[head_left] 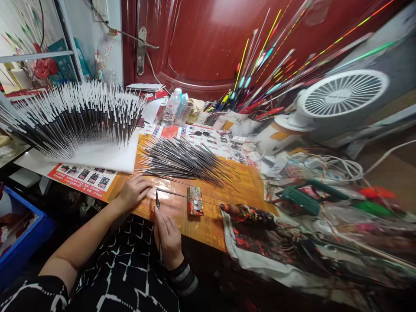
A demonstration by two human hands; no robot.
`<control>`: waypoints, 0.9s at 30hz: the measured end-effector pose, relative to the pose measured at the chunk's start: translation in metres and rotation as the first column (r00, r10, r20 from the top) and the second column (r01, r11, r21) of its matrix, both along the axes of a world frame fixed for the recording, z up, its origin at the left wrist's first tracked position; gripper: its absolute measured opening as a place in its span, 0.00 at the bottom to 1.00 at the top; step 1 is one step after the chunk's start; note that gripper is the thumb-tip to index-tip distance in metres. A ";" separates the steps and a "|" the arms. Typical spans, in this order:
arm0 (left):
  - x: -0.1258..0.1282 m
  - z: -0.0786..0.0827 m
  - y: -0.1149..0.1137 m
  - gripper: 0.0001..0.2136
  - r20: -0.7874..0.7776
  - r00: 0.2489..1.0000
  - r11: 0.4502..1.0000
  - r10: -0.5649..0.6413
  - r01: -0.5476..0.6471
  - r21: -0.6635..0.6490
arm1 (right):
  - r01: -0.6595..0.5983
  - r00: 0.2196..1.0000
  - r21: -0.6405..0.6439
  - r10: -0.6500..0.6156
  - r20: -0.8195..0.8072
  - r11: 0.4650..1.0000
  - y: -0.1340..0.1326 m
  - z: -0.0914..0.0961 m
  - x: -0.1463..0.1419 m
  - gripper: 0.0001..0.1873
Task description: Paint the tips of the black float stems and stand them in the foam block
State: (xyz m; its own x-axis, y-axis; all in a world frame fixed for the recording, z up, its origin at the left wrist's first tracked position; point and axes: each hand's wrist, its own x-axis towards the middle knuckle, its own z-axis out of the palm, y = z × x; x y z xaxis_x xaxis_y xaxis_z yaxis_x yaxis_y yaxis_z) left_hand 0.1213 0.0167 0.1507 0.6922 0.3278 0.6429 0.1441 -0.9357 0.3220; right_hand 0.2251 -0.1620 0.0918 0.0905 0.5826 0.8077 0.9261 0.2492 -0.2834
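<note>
Left hand: the left hand (133, 193) lies palm down on the orange printed mat (175, 221), fingers together and nearly flat, pointing toward the near end of the thin float stem (182, 196); the fingertips sit just beside that end, and whether they touch it cannot be told.
Left arm: bare forearm stretched in from the bench's near left edge, sleeve at the lower left corner.
Right hand: the right hand (167, 240) rests near the bench's front edge, pinching the fine paintbrush (159, 238) between thumb and fingers, upright and tilted, dark cuff at the wrist.
Brush tip: dark, just below the stem's near end, close to but apparently apart from it.
Stem: lies nearly level across the mat, its far part over a small printed block (195, 201).
Mid-bench: a heap of dark float stems (185, 162) lies beyond both hands.
Back left: a fan of white-tipped floats stands in a white foam slab (107, 151).
Back edge: a plastic bottle (172, 108) stands before a red door (195, 43).
Back right: a bunch of coloured floats (260, 73) stands behind a white fan (341, 93).
Floor left: a blue crate (19, 225).
</note>
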 end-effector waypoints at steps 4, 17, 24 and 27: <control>0.000 0.002 -0.001 0.12 0.007 1.000 1.000 0.006 -0.006 0.013 | 0.003 1.000 0.016 -0.003 0.010 1.000 0.000 0.001 0.000 0.36; 0.000 0.000 0.000 0.10 0.015 1.000 1.000 -0.009 0.010 -0.007 | 0.025 0.999 -0.018 -0.024 0.045 1.000 0.000 -0.001 0.000 0.36; 0.000 0.001 0.000 0.10 0.032 0.999 1.000 -0.012 0.012 0.012 | 0.023 0.999 -0.025 -0.022 0.023 0.999 -0.001 -0.005 0.000 0.36; 0.001 0.001 0.000 0.10 0.038 0.999 1.000 -0.011 0.011 0.018 | 0.030 0.999 -0.032 -0.029 0.028 0.999 0.000 -0.005 0.000 0.36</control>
